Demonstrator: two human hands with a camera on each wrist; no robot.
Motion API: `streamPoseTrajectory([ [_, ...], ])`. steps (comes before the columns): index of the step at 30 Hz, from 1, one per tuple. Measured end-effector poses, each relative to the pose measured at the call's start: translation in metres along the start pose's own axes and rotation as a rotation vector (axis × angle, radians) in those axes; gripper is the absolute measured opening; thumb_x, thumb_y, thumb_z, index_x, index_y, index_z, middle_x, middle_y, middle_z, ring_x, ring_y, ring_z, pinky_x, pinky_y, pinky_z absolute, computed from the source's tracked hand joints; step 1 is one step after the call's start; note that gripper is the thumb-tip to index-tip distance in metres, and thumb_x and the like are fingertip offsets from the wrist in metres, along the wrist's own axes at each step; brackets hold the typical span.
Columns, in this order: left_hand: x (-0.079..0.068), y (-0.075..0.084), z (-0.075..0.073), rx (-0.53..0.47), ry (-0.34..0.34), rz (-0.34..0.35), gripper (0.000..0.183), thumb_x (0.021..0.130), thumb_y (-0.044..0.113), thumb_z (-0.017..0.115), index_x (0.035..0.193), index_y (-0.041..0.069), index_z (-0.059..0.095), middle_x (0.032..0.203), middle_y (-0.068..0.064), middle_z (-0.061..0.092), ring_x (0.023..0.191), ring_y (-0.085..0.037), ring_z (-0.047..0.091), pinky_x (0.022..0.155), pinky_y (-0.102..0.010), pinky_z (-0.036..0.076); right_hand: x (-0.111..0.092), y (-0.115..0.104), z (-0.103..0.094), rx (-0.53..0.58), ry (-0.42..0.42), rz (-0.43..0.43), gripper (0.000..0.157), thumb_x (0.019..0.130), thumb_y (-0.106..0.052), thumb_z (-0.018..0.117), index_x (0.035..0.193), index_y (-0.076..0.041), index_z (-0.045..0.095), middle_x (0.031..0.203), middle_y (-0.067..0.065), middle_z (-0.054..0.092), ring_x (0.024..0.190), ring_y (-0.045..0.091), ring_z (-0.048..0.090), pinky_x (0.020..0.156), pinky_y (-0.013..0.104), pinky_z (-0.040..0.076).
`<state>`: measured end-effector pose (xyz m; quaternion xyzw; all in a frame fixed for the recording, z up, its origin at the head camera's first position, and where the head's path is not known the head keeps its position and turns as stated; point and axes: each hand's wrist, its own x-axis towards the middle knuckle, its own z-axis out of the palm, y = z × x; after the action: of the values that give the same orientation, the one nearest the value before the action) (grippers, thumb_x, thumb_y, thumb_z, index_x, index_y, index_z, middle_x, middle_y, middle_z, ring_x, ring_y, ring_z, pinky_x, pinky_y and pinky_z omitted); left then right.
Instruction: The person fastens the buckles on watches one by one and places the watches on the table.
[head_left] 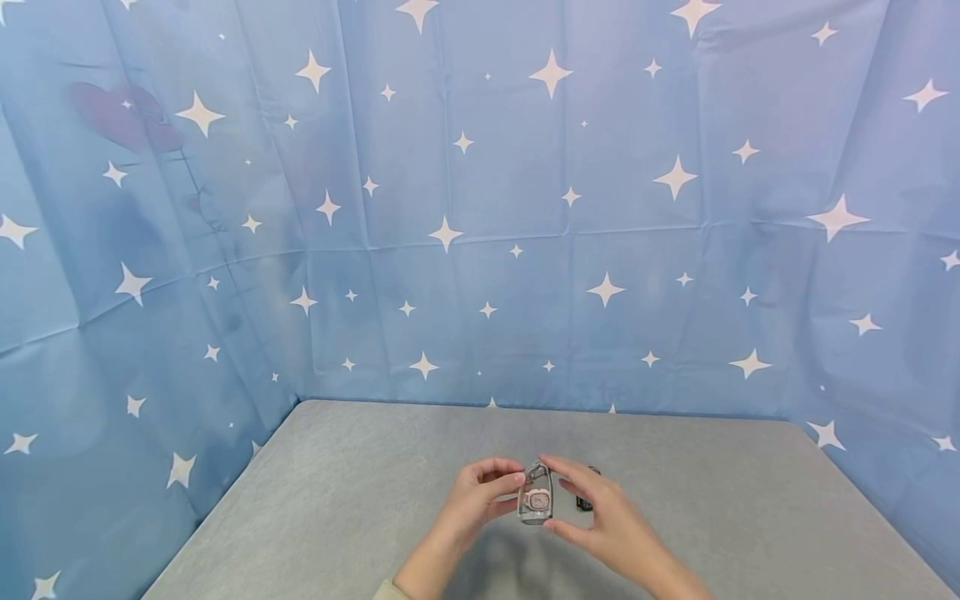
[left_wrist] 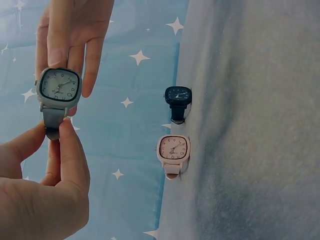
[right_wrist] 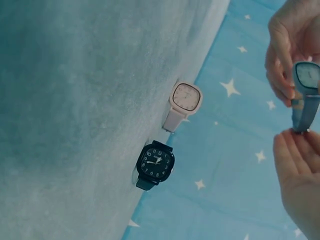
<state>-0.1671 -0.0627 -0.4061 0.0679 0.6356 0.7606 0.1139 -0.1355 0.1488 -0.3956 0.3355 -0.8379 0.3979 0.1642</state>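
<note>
A grey-blue wristwatch (left_wrist: 60, 86) with a rounded square case is held up between both hands, its strap closed in a loop. My left hand (head_left: 474, 493) pinches it from the left with thumb and fingers. From the right, my right hand (head_left: 611, 515) grips it, index fingertip at the upper end and thumb at the lower end. A pink watch (head_left: 537, 500) on the table shows through the loop in the head view. Beside it lies a black watch (right_wrist: 155, 162), partly hidden behind my right hand in the head view.
The grey table (head_left: 360, 475) stretches around the hands. A blue curtain (head_left: 510, 275) with white stars hangs behind it and along the left side.
</note>
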Motion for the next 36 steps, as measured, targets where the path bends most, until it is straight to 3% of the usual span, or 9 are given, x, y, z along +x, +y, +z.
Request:
streamPoseTrajectory([
  [5, 0.0, 0.001, 0.0, -0.007, -0.001, -0.007, 0.026, 0.093, 0.018, 0.069, 0.112, 0.0, 0.065, 0.093, 0.002, 0.067, 0.09, -0.009, 0.068, 0.081, -0.027, 0.06, 0.002, 0.0, 0.004, -0.022, 0.037, -0.004, 0.063, 0.086, -0.021, 0.078, 0.143, -0.013, 0.052, 0.136, 0.012, 0.062, 0.118, 0.031, 0.064, 0.09, 0.037, 0.058],
  [12, -0.003, 0.005, -0.002, -0.023, -0.054, 0.02, 0.034, 0.095, 0.016, 0.067, 0.123, -0.003, 0.062, 0.107, -0.002, 0.069, 0.098, -0.009, 0.068, 0.09, -0.03, 0.058, 0.007, -0.001, 0.008, 0.043, 0.08, 0.097, 0.06, 0.089, -0.014, 0.074, 0.142, -0.002, 0.051, 0.138, 0.022, 0.059, 0.113, 0.038, 0.066, 0.091, 0.039, 0.057],
  [20, -0.004, 0.006, -0.008, 0.085, -0.16, 0.13, 0.045, 0.094, 0.009, 0.066, 0.135, -0.004, 0.056, 0.136, -0.022, 0.061, 0.122, -0.022, 0.064, 0.102, -0.028, 0.051, 0.016, -0.002, 0.009, 0.138, 0.075, 0.247, 0.058, 0.095, -0.015, 0.067, 0.146, -0.001, 0.045, 0.145, 0.024, 0.053, 0.127, 0.039, 0.058, 0.099, 0.041, 0.052],
  [27, 0.001, 0.007, -0.013, 0.162, -0.087, 0.193, 0.042, 0.093, 0.008, 0.068, 0.131, -0.007, 0.058, 0.131, -0.027, 0.062, 0.122, -0.033, 0.063, 0.097, -0.027, 0.054, 0.026, 0.002, 0.019, 0.196, 0.088, 0.272, 0.055, 0.094, -0.008, 0.066, 0.144, 0.005, 0.047, 0.144, 0.025, 0.053, 0.13, 0.039, 0.055, 0.103, 0.038, 0.048],
  [36, 0.009, 0.009, -0.026, 0.242, 0.014, 0.214, 0.04, 0.094, 0.012, 0.068, 0.129, -0.006, 0.06, 0.128, -0.025, 0.065, 0.12, -0.033, 0.065, 0.096, -0.032, 0.055, 0.043, -0.001, 0.037, 0.281, 0.193, 0.428, 0.045, 0.093, -0.009, 0.068, 0.136, -0.001, 0.059, 0.131, 0.022, 0.064, 0.119, 0.036, 0.064, 0.092, 0.031, 0.056],
])
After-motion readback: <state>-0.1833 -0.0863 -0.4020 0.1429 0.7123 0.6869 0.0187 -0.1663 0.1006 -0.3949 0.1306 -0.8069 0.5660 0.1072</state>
